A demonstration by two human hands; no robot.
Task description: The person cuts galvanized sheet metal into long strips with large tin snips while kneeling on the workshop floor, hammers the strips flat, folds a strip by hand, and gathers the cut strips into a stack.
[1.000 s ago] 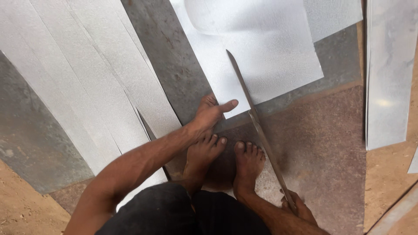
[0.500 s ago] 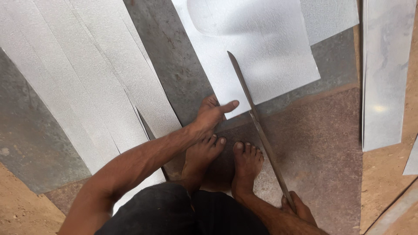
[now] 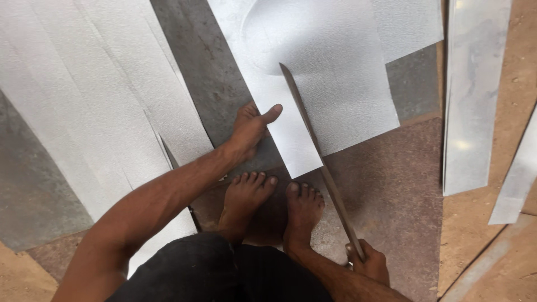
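The person squats on the floor (image 3: 403, 184), bare feet (image 3: 274, 204) side by side just below the near edge of a pale, textured metal sheet (image 3: 335, 84). The left hand (image 3: 251, 127) lies spread on the sheet's left edge, palm down, fingers loosely released and thumb stretched out to the right across the metal; it presses rather than grips. The right hand (image 3: 369, 263), low at the picture's bottom edge, is clenched around the near end of a long, thin, dark blade (image 3: 319, 162). The blade runs up and leftward from that fist, past the right foot, and lies across the sheet's near right corner, its tip resting on the metal. Cut strips (image 3: 84, 100) of the same sheet lie to the left, and narrower shiny strips (image 3: 472, 95) to the right.
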